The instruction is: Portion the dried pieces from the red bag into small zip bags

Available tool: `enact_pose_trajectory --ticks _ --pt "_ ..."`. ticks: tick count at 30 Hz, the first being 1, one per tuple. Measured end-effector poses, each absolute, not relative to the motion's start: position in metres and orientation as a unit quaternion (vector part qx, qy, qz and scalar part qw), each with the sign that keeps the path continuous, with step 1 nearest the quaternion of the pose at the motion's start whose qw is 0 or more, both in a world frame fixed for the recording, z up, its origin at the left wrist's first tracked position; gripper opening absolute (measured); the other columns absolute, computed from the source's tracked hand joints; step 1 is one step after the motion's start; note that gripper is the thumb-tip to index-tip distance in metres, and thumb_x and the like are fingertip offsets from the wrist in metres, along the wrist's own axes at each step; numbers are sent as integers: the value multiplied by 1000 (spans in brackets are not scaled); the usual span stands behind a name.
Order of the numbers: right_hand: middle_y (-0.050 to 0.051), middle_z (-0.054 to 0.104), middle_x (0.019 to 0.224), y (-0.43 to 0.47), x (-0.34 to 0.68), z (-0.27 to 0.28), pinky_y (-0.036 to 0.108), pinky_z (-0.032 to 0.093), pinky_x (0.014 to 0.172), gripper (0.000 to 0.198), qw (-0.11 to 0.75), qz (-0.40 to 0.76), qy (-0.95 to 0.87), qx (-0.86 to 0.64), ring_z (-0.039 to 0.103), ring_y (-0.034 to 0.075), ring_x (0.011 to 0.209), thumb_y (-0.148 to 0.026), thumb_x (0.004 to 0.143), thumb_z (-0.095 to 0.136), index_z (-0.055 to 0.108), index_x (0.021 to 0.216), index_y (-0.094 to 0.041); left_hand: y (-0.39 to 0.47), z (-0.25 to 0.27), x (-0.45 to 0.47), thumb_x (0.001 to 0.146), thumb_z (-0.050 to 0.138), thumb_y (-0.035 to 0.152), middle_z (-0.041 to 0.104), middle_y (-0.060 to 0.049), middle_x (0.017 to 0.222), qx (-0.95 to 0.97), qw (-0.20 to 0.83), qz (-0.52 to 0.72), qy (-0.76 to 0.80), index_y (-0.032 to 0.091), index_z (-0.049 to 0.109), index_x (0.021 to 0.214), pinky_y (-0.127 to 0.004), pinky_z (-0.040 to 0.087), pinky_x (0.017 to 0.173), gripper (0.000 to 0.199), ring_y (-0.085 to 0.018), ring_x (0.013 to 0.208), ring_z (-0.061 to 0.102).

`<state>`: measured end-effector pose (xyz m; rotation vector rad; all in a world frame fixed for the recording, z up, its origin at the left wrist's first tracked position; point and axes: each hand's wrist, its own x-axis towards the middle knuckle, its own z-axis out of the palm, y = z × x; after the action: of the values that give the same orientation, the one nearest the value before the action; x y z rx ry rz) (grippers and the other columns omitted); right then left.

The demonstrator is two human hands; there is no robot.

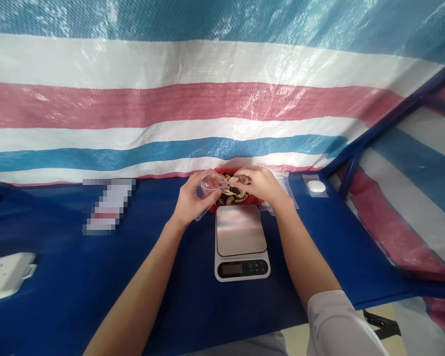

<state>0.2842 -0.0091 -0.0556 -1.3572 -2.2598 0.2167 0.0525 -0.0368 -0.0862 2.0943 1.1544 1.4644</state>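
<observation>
My left hand [190, 199] grips a small clear plastic bag [212, 181], its mouth spread towards the other hand. A red bowl [255, 200] full of brown and cream dried mushroom slices [231, 199] sits at the back of the table, partly behind the bag. Over the bowl's right side, my right hand [264, 184] has its fingers closed on mushroom slices beside the bag's mouth. Directly in front of the bowl stands a white kitchen scale [241, 232] with a bare metal plate; no reading can be made out on its display.
Flat clear plastic bags [282, 185] lie right of the bowl. Farther right is a white oval object [316, 186] on clear plastic. A white power strip [9, 274] and a blurred-out paper [109, 205] lie left on the blue table [74, 296]. Striped sheeting [170, 106] hangs behind.
</observation>
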Motion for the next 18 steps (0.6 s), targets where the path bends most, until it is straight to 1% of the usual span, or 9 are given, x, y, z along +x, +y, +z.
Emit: enact_pose_trajectory --ticks 3,7,10,14,18 --pt "5 76 104 -9 283 -56 32 48 81 28 232 89 -834 -492 70 23 93 -46 89 67 75 102 -23 -37 -85 52 81 76 41 72 -10 118 740 169 513 400 19 66 122 -42 52 99 48 -26 110 67" --pt "4 75 109 -9 279 -56 32 49 79 27 221 97 -836 -493 70 23 95 -45 89 67 74 106 -25 -38 -83 53 81 77 39 73 -9 115 744 167 514 393 19 66 122 -41 52 99 47 -25 109 68" --pt "5 75 111 -8 279 -56 32 49 82 28 220 107 -835 -493 70 24 97 -45 90 67 74 108 -25 -38 -83 53 81 76 39 73 -10 116 745 168 511 395 19 66 122 -41 52 99 47 -25 108 68" --pt "5 76 110 -6 285 -57 31 49 83 26 229 138 -847 -459 70 23 97 -41 91 65 74 109 -23 -39 -83 51 81 76 41 73 -10 117 748 168 506 396 20 67 121 -42 52 100 46 -26 110 67" --pt "4 77 108 -3 291 -58 29 48 80 28 249 178 -858 -412 71 21 94 -44 95 59 76 107 -25 -39 -82 51 82 75 43 72 -10 118 746 178 503 398 20 68 120 -42 52 100 45 -27 110 67"
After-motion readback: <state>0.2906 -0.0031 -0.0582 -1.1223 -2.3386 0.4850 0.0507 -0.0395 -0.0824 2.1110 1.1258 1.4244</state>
